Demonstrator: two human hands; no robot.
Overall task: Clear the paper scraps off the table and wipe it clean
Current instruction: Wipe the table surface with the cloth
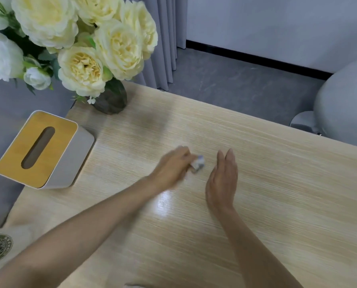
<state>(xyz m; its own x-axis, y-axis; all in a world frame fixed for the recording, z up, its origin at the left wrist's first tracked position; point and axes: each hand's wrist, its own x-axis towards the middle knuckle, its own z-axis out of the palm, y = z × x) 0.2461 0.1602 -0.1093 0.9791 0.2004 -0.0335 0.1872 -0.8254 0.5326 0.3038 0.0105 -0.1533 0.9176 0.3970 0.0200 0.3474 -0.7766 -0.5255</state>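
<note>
A person's two bare forearms reach over a light wood-grain table [277, 183], seen from above.

The left hand [173, 167] is smeared by blur, so single fingers are hard to tell apart. They look curled together around a small crumpled white paper scrap [198, 163] that sticks out at the fingertips, near the middle of the table. Whether the scrap touches the tabletop cannot be made out. The right hand [222, 183] is just beside the scrap on its right and not touching it. It stands on its edge with the fingers straight and pressed together, holding nothing.

A cream sleeve [1, 250] with a round dark-green badge is cut off at the lower left. The badge's lettering is too small to read.

A tissue box [42, 148] with a yellow wooden lid and pale sides sits at the table's left edge, part of it overhanging. No tissue shows in its slot. At the far left corner is a dark vase [112, 98], mostly hidden behind its cream and white flowers [80, 48], which run off the top and left of the view.

The tabletop is glossy, with a bright patch of glare between the forearms. Beyond the far edge lie a grey floor [235, 80], a grey pleated curtain [163, 48], and a pale wall [277, 28] with a black baseboard [256, 57]. A rounded grey chair [343, 100], cut off at the right, stands on a chrome base [304, 121].
</note>
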